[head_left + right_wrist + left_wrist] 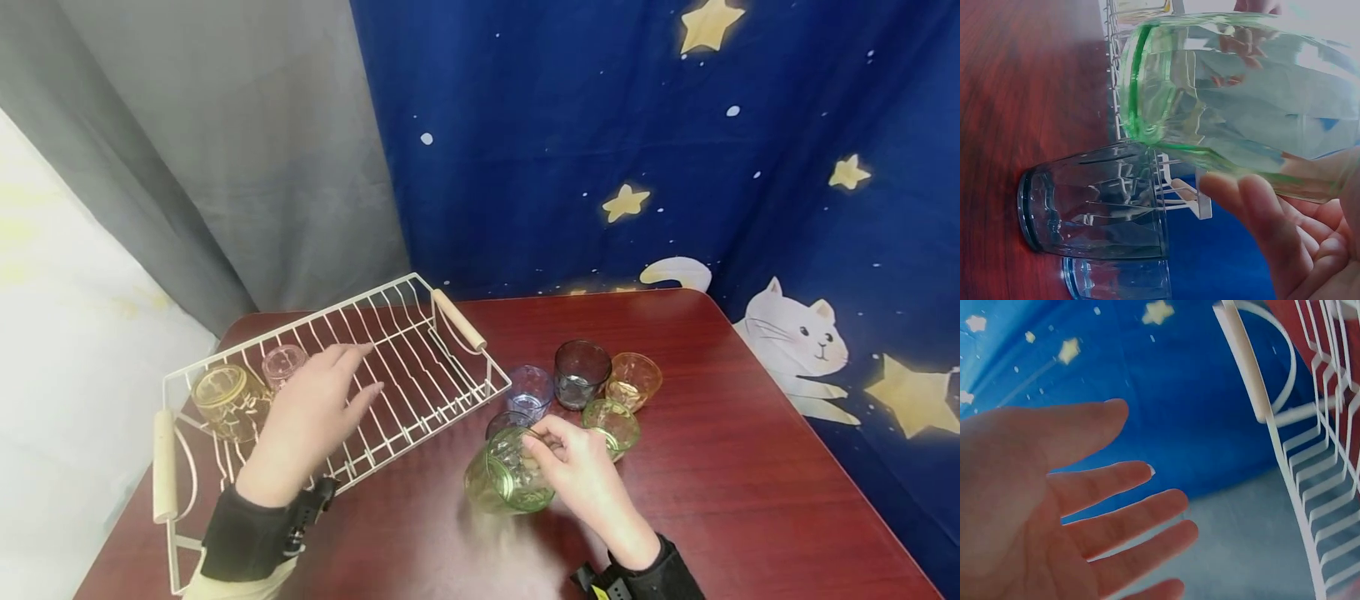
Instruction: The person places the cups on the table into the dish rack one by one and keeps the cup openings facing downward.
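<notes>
My right hand (pixel 583 471) pinches a green glass (pixel 504 492) by the wall near its rim. In the right wrist view, that green glass (pixel 1235 94) overlaps the top of a grey-blue glass (pixel 1097 200). Just beyond it in the head view stand a blue glass (pixel 529 390), a dark grey glass (pixel 582 373), an amber glass (pixel 634 380) and a second green glass (pixel 613 423). My left hand (pixel 311 412), fingers spread and holding nothing, is over the white wire rack (pixel 405 379). In the rack are an upturned amber glass (pixel 228 404) and a pink glass (pixel 282 363), partly hidden by that hand.
The rack has wooden handles, one at the near left (pixel 164 467) and one at the far right (pixel 459 319). It stands on the left of a dark red table (pixel 750 483). Grey and blue star-patterned curtains (pixel 540 150) hang behind the table.
</notes>
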